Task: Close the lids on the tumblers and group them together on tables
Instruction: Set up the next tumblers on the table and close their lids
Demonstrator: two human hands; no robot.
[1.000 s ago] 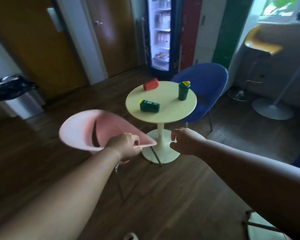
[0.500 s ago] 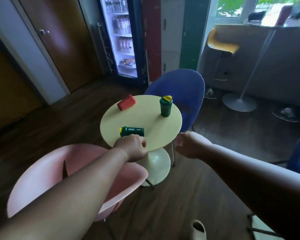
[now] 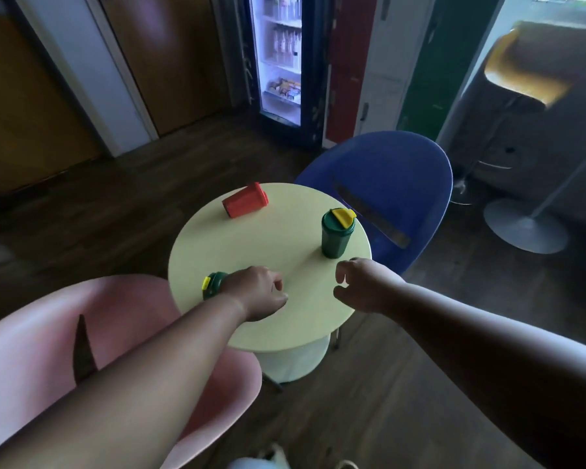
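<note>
A round pale-yellow table (image 3: 285, 330) carries three tumblers. The red tumbler (image 3: 245, 205) lies on its side at the far left. At the right, a green tumbler (image 3: 336, 235) stands upright with its yellow lid flap raised. A second green tumbler (image 3: 214, 285) lies on its side at the near left, only its yellow-tabbed lid end showing. My left hand (image 3: 258, 292) hovers over it with fingers curled into a fist, and the wrist hides the tumbler's body. My right hand (image 3: 362, 286) hangs loosely curled over the near right rim, just short of the upright tumbler, holding nothing.
A pink chair (image 3: 48, 333) stands close at the near left under my left arm. Behind the table is a blue chair (image 3: 403, 170). A lit drinks fridge (image 3: 281, 55) and doors line the back wall. At the far right stands a yellow bar stool (image 3: 521, 79).
I have come closer to the table. Both hands moved forward from the near rim to above the tabletop, and the left hand now covers the lying green tumbler.
</note>
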